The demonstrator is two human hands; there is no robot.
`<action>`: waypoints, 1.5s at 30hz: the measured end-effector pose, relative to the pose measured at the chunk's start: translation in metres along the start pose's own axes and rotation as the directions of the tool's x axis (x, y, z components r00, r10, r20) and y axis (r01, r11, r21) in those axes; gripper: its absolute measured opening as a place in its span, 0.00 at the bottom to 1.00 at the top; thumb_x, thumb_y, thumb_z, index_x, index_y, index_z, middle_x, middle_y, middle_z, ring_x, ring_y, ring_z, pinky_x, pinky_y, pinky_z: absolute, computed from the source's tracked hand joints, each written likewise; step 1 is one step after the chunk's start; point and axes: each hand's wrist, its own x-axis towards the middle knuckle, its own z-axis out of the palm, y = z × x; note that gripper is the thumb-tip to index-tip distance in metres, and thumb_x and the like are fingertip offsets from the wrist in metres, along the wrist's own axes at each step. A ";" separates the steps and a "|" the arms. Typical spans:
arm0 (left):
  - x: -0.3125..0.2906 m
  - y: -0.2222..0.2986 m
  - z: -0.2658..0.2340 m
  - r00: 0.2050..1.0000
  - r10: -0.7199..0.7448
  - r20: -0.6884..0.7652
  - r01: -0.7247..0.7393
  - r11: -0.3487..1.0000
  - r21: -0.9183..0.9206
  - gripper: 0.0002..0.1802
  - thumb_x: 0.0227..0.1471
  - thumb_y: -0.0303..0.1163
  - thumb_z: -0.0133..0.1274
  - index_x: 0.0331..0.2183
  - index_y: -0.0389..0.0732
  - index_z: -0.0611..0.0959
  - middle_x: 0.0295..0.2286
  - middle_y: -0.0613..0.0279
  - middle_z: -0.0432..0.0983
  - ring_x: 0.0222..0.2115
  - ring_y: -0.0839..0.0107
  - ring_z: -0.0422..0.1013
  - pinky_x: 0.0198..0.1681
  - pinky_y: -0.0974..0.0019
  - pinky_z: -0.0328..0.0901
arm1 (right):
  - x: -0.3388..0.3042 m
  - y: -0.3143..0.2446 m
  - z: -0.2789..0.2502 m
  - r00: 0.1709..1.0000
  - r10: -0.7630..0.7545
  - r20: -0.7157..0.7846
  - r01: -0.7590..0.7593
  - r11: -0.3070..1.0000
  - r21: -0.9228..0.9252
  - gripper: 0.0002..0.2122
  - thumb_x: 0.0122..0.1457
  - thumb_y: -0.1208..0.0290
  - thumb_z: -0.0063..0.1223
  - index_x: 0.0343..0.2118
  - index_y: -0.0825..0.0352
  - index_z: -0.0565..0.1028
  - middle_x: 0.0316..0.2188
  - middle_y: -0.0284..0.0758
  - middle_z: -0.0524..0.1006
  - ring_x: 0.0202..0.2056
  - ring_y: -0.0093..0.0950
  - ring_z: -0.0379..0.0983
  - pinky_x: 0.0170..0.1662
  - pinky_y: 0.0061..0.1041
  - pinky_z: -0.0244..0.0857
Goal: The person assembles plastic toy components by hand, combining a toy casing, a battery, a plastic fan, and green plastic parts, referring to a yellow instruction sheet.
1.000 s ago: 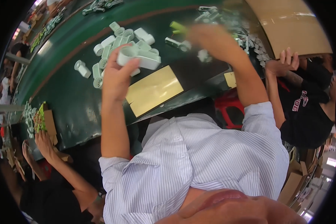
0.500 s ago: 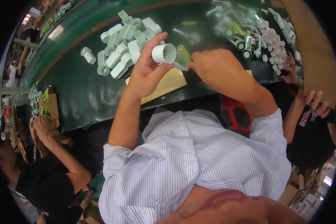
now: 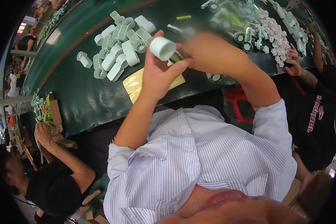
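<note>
My left hand (image 3: 158, 72) is closed around a pale mint plastic housing (image 3: 162, 48) with a round cup end, held above the table. Its cup faces up and toward me. A yellow-green strip (image 3: 175, 58) shows at the housing's side, between my two hands. My right hand (image 3: 203, 50) is beside it, fingers bent in toward the housing and partly smeared. What its fingertips hold is hidden. Beneath my left hand lies a yellow sheet (image 3: 132, 85). To the left is a pile of similar mint housings (image 3: 117, 46).
At the far right lie small white parts (image 3: 274, 37) in a heap, with clear-and-green assemblies (image 3: 246, 39) beside them. A loose green strip (image 3: 183, 17) lies at the back. Co-workers sit on both sides; one hand (image 3: 294, 61) reaches the table's right. A red chair frame (image 3: 239, 104) is near my right elbow.
My right hand has moved up and left, closer to the housing. The housing has tilted, so the cup's opening no longer shows. The co-worker at right has shifted.
</note>
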 end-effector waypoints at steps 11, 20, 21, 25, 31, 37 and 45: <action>0.006 0.008 -0.012 0.969 -0.199 -0.144 0.172 0.968 -0.181 0.32 0.55 0.26 0.54 0.57 0.41 0.58 0.50 0.54 0.66 0.46 0.66 0.69 0.43 0.60 0.73 | -0.001 0.007 -0.004 0.963 0.252 -0.096 -0.103 0.672 0.734 0.24 0.55 0.65 0.55 0.53 0.73 0.67 0.37 0.35 0.79 0.34 0.23 0.76 0.38 0.22 0.69; 0.007 0.024 0.001 0.993 -0.114 -0.020 0.110 0.984 -0.138 0.27 0.55 0.19 0.47 0.55 0.35 0.60 0.49 0.56 0.64 0.40 0.69 0.71 0.41 0.66 0.71 | 0.023 -0.001 0.015 0.961 0.148 -0.232 0.081 0.654 0.752 0.24 0.47 0.74 0.48 0.51 0.71 0.65 0.25 0.38 0.76 0.21 0.25 0.75 0.25 0.22 0.69; 0.004 0.018 0.006 0.993 -0.112 -0.024 0.108 0.985 -0.137 0.27 0.55 0.19 0.47 0.55 0.35 0.60 0.49 0.56 0.64 0.40 0.69 0.71 0.41 0.66 0.71 | 0.025 0.000 0.018 0.962 0.143 -0.232 0.084 0.654 0.752 0.24 0.47 0.74 0.48 0.51 0.71 0.65 0.25 0.38 0.76 0.21 0.25 0.75 0.25 0.22 0.69; -0.003 -0.001 0.013 0.937 -0.090 -0.336 0.057 0.993 -0.108 0.16 0.59 0.23 0.44 0.48 0.33 0.64 0.45 0.53 0.67 0.36 0.69 0.72 0.39 0.67 0.71 | 0.024 -0.002 0.014 0.943 0.219 -0.251 0.068 0.613 0.787 0.25 0.49 0.72 0.51 0.52 0.72 0.64 0.25 0.37 0.75 0.20 0.23 0.73 0.25 0.21 0.68; -0.004 0.003 -0.004 0.929 -0.211 -0.305 0.238 0.970 0.054 0.14 0.56 0.27 0.49 0.41 0.29 0.69 0.30 0.58 0.74 0.24 0.75 0.71 0.27 0.74 0.67 | 0.026 -0.012 0.015 0.960 0.226 -0.166 -0.010 0.617 0.787 0.30 0.50 0.70 0.53 0.57 0.71 0.61 0.23 0.34 0.74 0.19 0.20 0.69 0.23 0.20 0.64; -0.006 -0.001 -0.003 0.907 -0.194 -0.374 0.274 0.946 0.173 0.12 0.55 0.27 0.48 0.40 0.30 0.71 0.30 0.59 0.75 0.26 0.74 0.72 0.32 0.73 0.67 | 0.029 -0.008 0.021 0.973 0.169 -0.155 0.029 0.579 0.815 0.29 0.53 0.68 0.54 0.58 0.69 0.61 0.25 0.32 0.74 0.20 0.19 0.69 0.22 0.19 0.63; -0.002 0.028 -0.038 0.931 -0.258 -0.257 0.284 0.956 0.070 0.17 0.59 0.32 0.46 0.44 0.28 0.69 0.35 0.49 0.77 0.31 0.66 0.77 0.37 0.69 0.70 | 0.033 0.043 0.018 0.909 0.188 -0.371 0.183 0.621 0.762 0.22 0.57 0.66 0.55 0.53 0.70 0.68 0.37 0.38 0.76 0.33 0.24 0.74 0.37 0.23 0.69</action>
